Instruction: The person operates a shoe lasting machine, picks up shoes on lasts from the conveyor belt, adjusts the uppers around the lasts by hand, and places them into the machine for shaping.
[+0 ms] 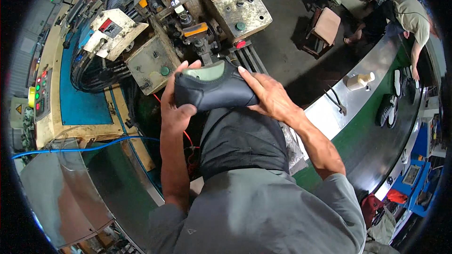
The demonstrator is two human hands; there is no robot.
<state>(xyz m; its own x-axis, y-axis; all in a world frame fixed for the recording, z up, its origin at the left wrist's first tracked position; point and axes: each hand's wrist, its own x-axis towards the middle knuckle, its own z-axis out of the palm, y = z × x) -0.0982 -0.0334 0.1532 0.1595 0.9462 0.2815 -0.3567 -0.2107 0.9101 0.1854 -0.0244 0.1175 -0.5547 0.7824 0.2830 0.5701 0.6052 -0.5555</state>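
A: What fills most of the view?

B: A big cream and steel shoe-lasting machine (141,32) with grey control boxes, green and red buttons and bundles of black hoses, standing on a blue-topped base. To the right of it curves a long green conveyor belt with a polished steel rim (372,136).

A: And on that belt?

B: A few dark shoes with pale soles (388,110) lie on the green surface. On the steel rim stands a small cream plastic bottle (359,81), with a dark hand tool near it. Another person in a grey shirt (414,16) bends over the far end, well apart from the work here.

A: What is being handled?

B: A black leather shoe upper on a pale green last (214,89). It is held in the air over the person's dark-trousered lap, just in front of the machine's clamp, bottom side turned up.

A: How are the hands?

B: The left hand (175,108) is closed around the heel end, thumb underneath. The right hand (269,96) grips the toe end, fingers spread along the side.
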